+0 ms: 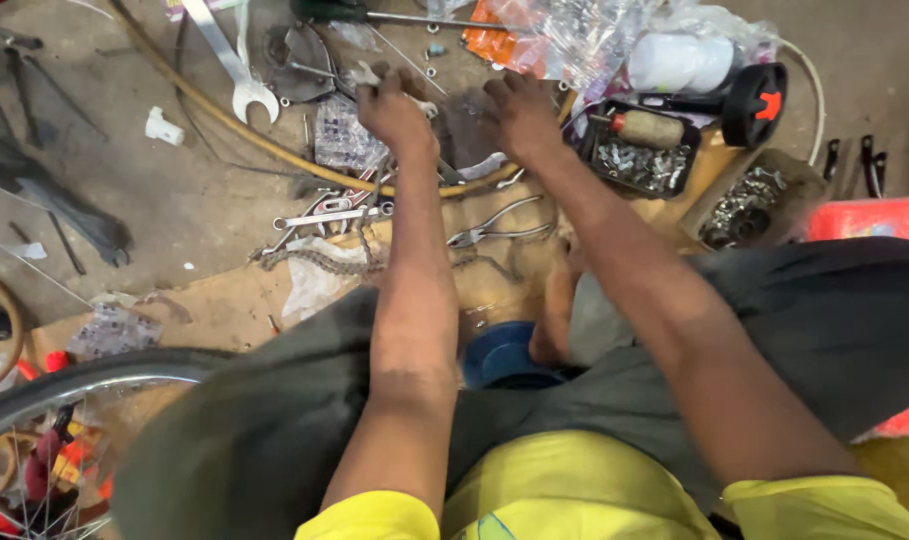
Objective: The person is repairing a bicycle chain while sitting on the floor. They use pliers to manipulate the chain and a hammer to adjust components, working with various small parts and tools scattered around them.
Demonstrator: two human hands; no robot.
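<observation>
I sit on the floor with both arms stretched forward over a scatter of tools. My left hand (393, 105) reaches among small metal parts near a plastic bag of small parts (343, 138); its fingers curl down, and a slight blur hides whether they hold anything. My right hand (520, 108) rests palm down on a dark grey piece (467, 125) beside a clear plastic bag (585, 40). Pliers (500, 230) lie under my forearms.
A large open-ended spanner (237, 72), smaller wrenches (330, 215) and a bicycle chain (315, 262) lie left. A black tray of nuts (640, 165), a second box of metal parts (745, 205) and a black wheel (753, 105) sit right. A bicycle rim (85, 378) is lower left, a blue bowl (500, 355) between my legs.
</observation>
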